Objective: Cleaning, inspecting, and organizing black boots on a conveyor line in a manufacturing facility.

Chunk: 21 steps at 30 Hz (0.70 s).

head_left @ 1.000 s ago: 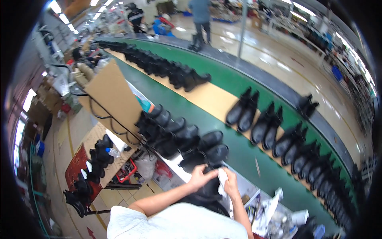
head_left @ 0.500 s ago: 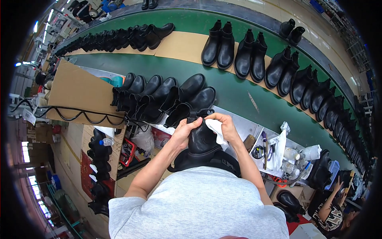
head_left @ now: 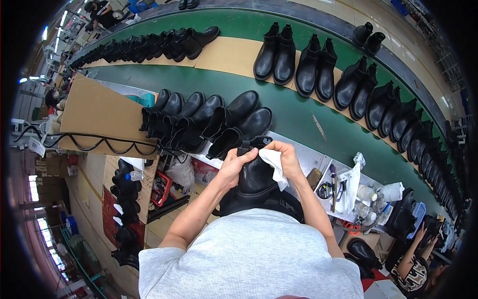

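A black ankle boot (head_left: pixel 253 178) is held close in front of my body, its toe toward me and its top opening facing away. My left hand (head_left: pixel 234 164) is closed on the left edge of the opening, thumb pressed over a strap-like pull tab. At the other side of the opening, my right hand (head_left: pixel 288 158) pinches the rim. A white cloth (head_left: pixel 272 162) hangs from those same right fingers against the boot's side. Just beyond, several black boots (head_left: pixel 255 122) lie in a row on the bench edge.
Pairs of black boots (head_left: pixel 313 67) stand on cardboard along the green conveyor (head_left: pixel 294 117). On the right are a brush (head_left: pixel 313 177), plastic bottles (head_left: pixel 366 192) and a co-worker's arm (head_left: pixel 409 256). A cardboard sheet (head_left: pixel 99 112) and a coiled black cable (head_left: pixel 107 143) are at left.
Both hands keep their grip on the boot, and the cloth hangs slightly lower beside it. At the far right, the co-worker's hands have shifted around a dark shoe.
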{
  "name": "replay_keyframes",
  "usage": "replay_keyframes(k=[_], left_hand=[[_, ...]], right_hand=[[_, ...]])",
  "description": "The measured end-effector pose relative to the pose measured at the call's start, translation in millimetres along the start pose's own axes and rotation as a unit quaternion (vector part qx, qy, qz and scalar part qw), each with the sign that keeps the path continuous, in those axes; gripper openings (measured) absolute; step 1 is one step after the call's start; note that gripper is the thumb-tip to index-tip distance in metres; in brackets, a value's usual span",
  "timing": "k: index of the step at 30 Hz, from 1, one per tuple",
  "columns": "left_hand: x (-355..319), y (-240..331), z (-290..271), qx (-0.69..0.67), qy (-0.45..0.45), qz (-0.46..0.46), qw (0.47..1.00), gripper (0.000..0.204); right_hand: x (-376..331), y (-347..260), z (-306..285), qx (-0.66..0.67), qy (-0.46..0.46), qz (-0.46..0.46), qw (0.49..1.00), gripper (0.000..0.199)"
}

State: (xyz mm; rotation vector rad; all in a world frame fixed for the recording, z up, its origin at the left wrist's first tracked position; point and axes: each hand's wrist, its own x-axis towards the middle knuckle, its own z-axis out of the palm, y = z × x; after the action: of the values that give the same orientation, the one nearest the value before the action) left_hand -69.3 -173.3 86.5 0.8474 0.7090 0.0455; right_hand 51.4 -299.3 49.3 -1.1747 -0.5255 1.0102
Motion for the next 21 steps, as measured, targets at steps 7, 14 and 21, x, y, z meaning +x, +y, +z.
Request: replay_keyframes(k=[7,14,21], left_hand=[[-3.0,-2.3,-2.4,-0.034,0.016,0.013,0.999,0.018],[-4.7,-3.0,1.7,-0.003,0.018,0.021,1.000,0.019],[-4.6,-3.8,-2.3,-0.045,0.018,0.003,0.999,0.021]], right_hand=[[0.9,-5.9,4.3,0.030,-0.021,0.006,0.999,0.011],[0.6,-8.9,0.9,0.033,-0.017,0.026,0.999,0.015],[-4.0,-12.2,1.4,-0.002,-0.027,0.013,1.000,0.016]])
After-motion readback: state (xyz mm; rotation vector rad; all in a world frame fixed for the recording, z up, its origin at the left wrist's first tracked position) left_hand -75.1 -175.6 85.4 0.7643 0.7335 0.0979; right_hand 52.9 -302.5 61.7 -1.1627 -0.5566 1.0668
